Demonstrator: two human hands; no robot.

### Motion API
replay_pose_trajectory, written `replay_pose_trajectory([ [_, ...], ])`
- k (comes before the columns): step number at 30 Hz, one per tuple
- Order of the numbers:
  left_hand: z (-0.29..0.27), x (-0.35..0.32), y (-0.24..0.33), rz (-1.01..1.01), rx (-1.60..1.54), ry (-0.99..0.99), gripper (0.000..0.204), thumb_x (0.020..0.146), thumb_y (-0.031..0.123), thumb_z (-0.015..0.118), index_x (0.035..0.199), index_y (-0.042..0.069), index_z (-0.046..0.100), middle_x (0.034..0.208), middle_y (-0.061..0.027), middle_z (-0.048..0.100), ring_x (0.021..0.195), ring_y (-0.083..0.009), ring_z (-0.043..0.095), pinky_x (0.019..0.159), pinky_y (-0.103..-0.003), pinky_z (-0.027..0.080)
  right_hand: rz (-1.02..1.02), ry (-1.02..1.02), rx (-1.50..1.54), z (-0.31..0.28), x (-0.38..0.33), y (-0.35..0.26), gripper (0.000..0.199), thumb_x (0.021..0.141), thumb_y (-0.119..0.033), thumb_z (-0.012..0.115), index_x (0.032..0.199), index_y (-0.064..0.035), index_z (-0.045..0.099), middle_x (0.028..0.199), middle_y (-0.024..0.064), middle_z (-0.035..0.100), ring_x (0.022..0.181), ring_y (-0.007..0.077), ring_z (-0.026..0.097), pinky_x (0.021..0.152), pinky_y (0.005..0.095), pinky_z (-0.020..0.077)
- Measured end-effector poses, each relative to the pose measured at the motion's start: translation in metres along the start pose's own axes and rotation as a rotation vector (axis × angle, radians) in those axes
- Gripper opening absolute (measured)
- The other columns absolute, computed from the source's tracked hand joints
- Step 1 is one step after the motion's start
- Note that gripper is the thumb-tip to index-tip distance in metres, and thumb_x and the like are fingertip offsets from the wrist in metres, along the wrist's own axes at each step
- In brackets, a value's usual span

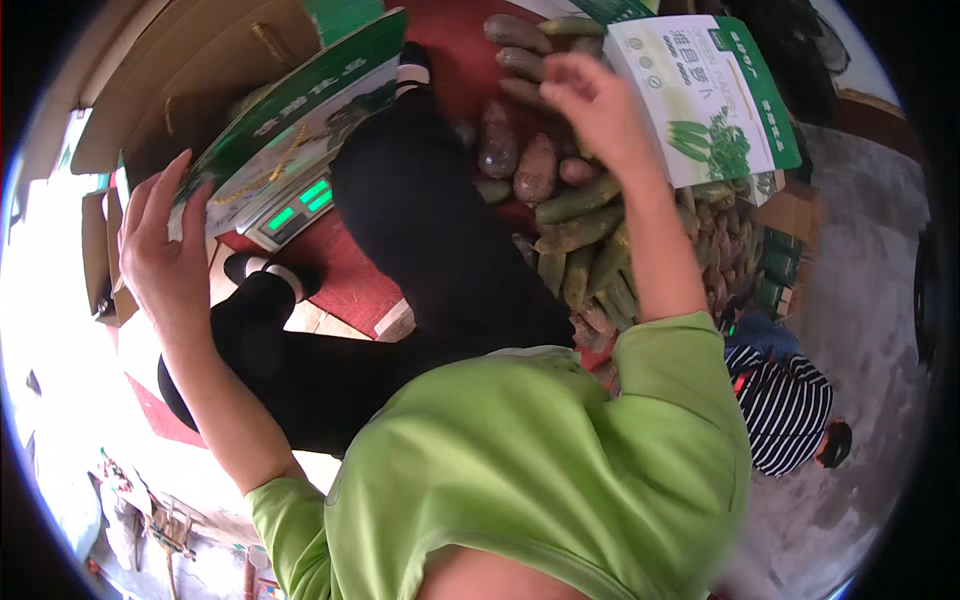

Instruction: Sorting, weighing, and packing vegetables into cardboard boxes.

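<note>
Two hands (pixel 160 250) apart, cucumbers (pixel 580 215) under right

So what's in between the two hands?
In the head view, between the left hand on the green-and-white box and the right hand over the cucumbers lie a scale and a black-trousered leg.
</note>
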State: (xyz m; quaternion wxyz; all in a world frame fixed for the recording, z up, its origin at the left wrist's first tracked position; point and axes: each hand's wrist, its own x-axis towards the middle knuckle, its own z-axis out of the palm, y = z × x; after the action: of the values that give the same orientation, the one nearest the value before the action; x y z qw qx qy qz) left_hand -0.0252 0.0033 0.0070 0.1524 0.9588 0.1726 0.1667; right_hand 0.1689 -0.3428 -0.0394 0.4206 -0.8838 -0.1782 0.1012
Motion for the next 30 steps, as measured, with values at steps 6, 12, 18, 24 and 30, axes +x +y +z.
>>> replay_pose_trajectory([
  [6,0.010,0.004,0.000,0.054,-0.034,0.058,0.027,0.082,0.007,0.067,0.109,0.009,0.068,0.100,-0.0062,0.067,0.094,-0.0193,0.063,0.083,-0.032,0.049,0.137,-0.084,-0.322,0.042,-0.094,0.105,0.028,0.075,-0.015,0.069,0.101,-0.0069,0.065,0.097,0.0149,0.064,0.089,0.0344,0.062,0.079,0.0409,0.0498],
  [12,0.009,0.005,-0.006,0.083,0.011,0.035,0.026,0.084,0.008,0.066,0.110,0.009,0.067,0.101,-0.0064,0.067,0.093,-0.0192,0.063,0.082,-0.033,0.051,0.185,-0.159,-0.307,0.072,-0.161,0.142,0.027,0.074,-0.019,0.070,0.099,-0.0100,0.065,0.098,0.0106,0.064,0.094,0.0315,0.061,0.079,0.0420,0.0486],
  [18,0.010,0.006,-0.002,0.054,0.003,0.013,0.026,0.084,0.009,0.065,0.110,0.010,0.067,0.101,-0.0063,0.067,0.094,-0.0197,0.063,0.082,-0.034,0.050,0.409,0.070,-0.771,0.019,-0.153,0.152,0.031,0.073,-0.025,0.072,0.101,-0.0119,0.066,0.099,0.0094,0.064,0.096,0.0306,0.059,0.078,0.0487,0.0450],
  [24,0.007,0.006,-0.001,0.070,0.004,0.059,0.027,0.080,0.008,0.068,0.108,0.008,0.068,0.098,-0.0084,0.067,0.092,-0.0229,0.063,0.084,-0.034,0.047,1.028,-0.107,-1.135,-0.036,-0.150,0.174,0.057,0.077,-0.054,0.064,0.114,-0.0112,0.063,0.121,0.0079,0.058,0.116,0.0272,0.050,0.087,0.0537,0.0411],
  [30,0.008,0.004,0.001,0.084,-0.037,0.120,0.027,0.077,0.016,0.071,0.103,0.009,0.069,0.096,-0.0067,0.066,0.091,-0.0247,0.062,0.086,-0.035,0.044,1.048,-0.188,-1.152,-0.033,-0.168,0.202,0.069,0.071,-0.056,0.068,0.119,-0.0086,0.061,0.134,0.0077,0.048,0.126,0.0273,0.039,0.097,0.0528,0.0342],
])
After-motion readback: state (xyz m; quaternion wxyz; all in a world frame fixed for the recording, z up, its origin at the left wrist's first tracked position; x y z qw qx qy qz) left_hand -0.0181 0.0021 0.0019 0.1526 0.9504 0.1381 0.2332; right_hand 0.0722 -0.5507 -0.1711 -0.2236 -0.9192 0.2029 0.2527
